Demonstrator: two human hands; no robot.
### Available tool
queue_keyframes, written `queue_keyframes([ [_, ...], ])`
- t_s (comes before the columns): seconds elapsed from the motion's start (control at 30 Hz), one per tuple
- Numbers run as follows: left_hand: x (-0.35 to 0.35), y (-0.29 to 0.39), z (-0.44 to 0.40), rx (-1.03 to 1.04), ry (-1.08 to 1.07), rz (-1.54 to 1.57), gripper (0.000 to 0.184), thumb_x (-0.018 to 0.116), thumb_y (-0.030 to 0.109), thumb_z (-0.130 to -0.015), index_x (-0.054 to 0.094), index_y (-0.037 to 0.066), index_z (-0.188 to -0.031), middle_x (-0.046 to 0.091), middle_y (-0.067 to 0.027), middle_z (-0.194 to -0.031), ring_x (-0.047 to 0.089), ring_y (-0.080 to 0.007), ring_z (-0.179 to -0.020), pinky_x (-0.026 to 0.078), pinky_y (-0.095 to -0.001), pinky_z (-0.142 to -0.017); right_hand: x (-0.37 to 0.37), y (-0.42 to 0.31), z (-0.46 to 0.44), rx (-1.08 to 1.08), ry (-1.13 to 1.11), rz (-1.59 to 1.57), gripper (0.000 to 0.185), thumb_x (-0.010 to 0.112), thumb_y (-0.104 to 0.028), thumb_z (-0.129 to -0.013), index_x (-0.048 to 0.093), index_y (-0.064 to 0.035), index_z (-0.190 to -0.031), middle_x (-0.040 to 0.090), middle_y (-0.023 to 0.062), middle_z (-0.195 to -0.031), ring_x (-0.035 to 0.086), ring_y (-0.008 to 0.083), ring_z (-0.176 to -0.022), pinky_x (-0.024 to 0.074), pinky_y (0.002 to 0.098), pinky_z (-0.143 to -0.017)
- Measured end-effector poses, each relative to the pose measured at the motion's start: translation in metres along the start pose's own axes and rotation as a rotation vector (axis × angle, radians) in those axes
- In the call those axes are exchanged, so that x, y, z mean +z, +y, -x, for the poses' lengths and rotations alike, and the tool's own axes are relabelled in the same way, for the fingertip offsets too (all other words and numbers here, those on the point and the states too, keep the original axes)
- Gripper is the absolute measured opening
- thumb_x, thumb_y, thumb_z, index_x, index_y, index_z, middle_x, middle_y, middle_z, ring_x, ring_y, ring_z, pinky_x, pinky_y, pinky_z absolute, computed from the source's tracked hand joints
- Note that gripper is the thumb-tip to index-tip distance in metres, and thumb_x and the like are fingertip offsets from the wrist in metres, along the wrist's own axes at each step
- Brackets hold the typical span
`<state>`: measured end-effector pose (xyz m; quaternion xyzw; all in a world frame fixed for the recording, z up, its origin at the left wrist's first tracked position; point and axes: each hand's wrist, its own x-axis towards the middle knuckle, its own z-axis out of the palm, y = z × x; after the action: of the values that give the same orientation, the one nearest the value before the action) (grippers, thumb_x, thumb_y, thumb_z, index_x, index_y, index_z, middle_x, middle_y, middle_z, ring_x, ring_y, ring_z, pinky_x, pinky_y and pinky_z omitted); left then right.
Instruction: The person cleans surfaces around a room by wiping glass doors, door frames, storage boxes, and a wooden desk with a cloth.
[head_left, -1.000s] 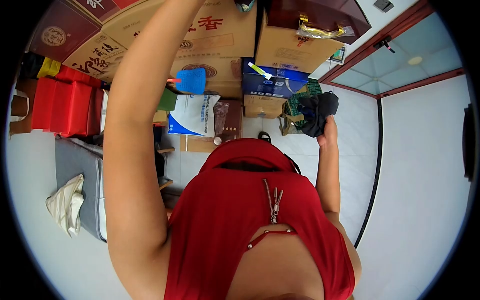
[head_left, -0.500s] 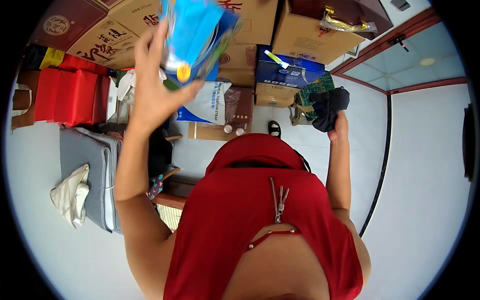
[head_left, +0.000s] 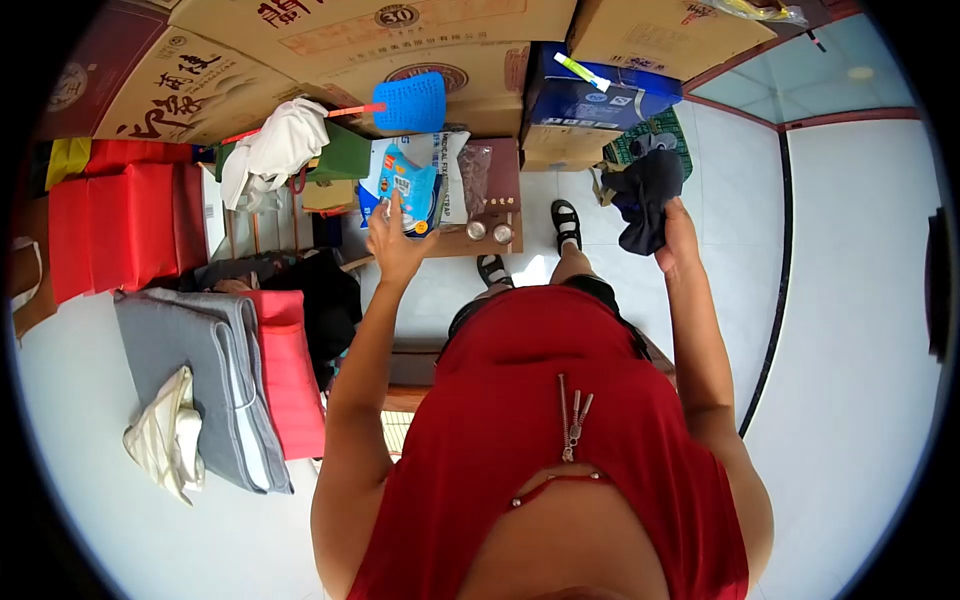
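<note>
My left hand (head_left: pixel 398 245) is at a blue packet (head_left: pixel 407 182), its index finger along the front and its thumb near the lower edge. Behind this packet is a white and blue bag (head_left: pixel 452 175) marked "Medical Fixation Strap", on a low stack of boxes. Dark crumpled cloth (head_left: pixel 645 200) hangs from my right hand (head_left: pixel 680 240), whose fingers are partly hidden by it. Just behind the cloth stands a green patterned bag (head_left: pixel 672 138). A blue fly swatter (head_left: pixel 409 102) lies above the blue packet.
Cardboard boxes (head_left: pixel 400 50) are stacked at the back, beside a blue box (head_left: pixel 600 100) with a yellow-green tube (head_left: pixel 582 72). Red bags (head_left: pixel 130 225), folded grey padding (head_left: pixel 195 375) and white cloth (head_left: pixel 275 150) are on the left. Two small round items (head_left: pixel 489 232) sit near the boxes' front edge.
My left hand first reached up out of view, then came down with the blue packet, now lower against the white and blue bag. My right hand still holds the dark cloth. The view has shifted.
</note>
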<state>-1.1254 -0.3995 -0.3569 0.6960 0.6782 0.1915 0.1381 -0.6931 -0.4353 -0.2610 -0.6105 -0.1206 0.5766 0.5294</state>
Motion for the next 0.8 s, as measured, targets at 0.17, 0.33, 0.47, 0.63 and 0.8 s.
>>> queue_keyframes([
  [0.17, 0.077, -0.054, -0.013, -0.112, -0.059, -0.069, 0.109, 0.083, 0.047, -0.058, 0.031, 0.027, -0.151, 0.039, -0.0179, -0.134, 0.038, -0.0391, -0.123, 0.034, -0.0593, -0.093, -0.006, 0.033, 0.022, 0.089, 0.048, 0.039, 0.038, 0.038, -0.028, -0.104, 0.053, -0.0033, -0.127, 0.065, 0.0106, -0.112, 0.065, 0.0211, -0.094, 0.0528, 0.0348, -0.083],
  [0.33, 0.13, -0.084, -0.037, -0.239, -0.042, -0.173, 0.109, 0.083, 0.047, -0.059, 0.028, 0.031, -0.152, 0.039, -0.0162, -0.134, 0.037, -0.0388, -0.123, 0.034, -0.0597, -0.094, -0.022, 0.058, 0.025, 0.125, 0.155, 0.108, 0.036, 0.037, -0.026, -0.103, 0.058, -0.0032, -0.121, 0.068, 0.0117, -0.104, 0.066, 0.0219, -0.087, 0.0538, 0.0362, -0.078],
  [0.47, 0.161, -0.094, -0.069, -0.345, 0.007, -0.145, 0.109, 0.084, 0.048, -0.06, 0.027, 0.033, -0.151, 0.035, -0.0166, -0.139, 0.034, -0.0399, -0.127, 0.032, -0.0612, -0.096, -0.025, 0.07, 0.023, 0.129, 0.206, 0.113, 0.033, 0.038, -0.018, -0.099, 0.061, -0.0035, -0.117, 0.069, 0.0111, -0.097, 0.065, 0.0184, -0.081, 0.0526, 0.0317, -0.073],
  [0.63, 0.21, -0.127, -0.084, -0.398, -0.207, -0.114, 0.116, 0.085, 0.048, -0.061, 0.017, 0.034, -0.154, 0.013, -0.0167, -0.158, 0.018, -0.0469, -0.141, 0.027, -0.0664, -0.104, -0.025, 0.083, 0.023, 0.197, 0.284, 0.144, 0.031, 0.04, -0.012, -0.096, 0.061, -0.0039, -0.118, 0.069, 0.0101, -0.093, 0.062, 0.0156, -0.077, 0.0508, 0.0295, -0.067],
  [0.8, 0.244, -0.133, -0.081, -0.486, -0.326, -0.05, 0.123, 0.087, 0.045, -0.061, 0.008, 0.036, -0.155, 0.006, -0.0194, -0.16, 0.012, -0.0447, -0.145, 0.027, -0.0686, -0.106, -0.031, 0.097, 0.031, 0.204, 0.295, 0.119, 0.029, 0.041, -0.012, -0.097, 0.061, -0.0044, -0.117, 0.068, 0.0089, -0.093, 0.06, 0.0142, -0.076, 0.0505, 0.0294, -0.065],
])
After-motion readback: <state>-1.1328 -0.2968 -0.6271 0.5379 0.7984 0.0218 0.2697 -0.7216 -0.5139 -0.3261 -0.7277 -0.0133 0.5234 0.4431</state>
